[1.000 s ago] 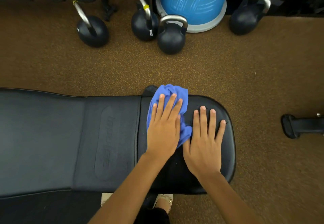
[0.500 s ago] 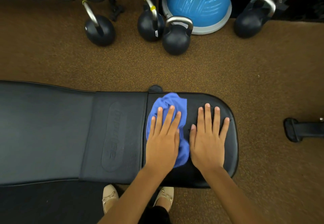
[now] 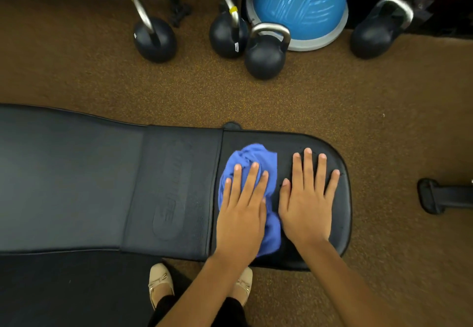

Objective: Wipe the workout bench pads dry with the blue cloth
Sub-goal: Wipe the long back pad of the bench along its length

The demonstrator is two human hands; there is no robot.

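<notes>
Pulled back from the far edge, the cloth (image 3: 252,170) now sits mid seat pad (image 3: 341,214) under the flat, open left hand (image 3: 240,214). Right hand (image 3: 305,203) lies open beside it, holding nothing. Back pad (image 3: 71,185) likely remains to wipe.

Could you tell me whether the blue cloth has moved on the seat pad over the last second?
Yes. The blue cloth under the left hand has slid back toward the person, off the seat pad's far edge, which it overhung a second ago.

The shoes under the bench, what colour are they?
Beige shoes, seen in the head view.
</notes>
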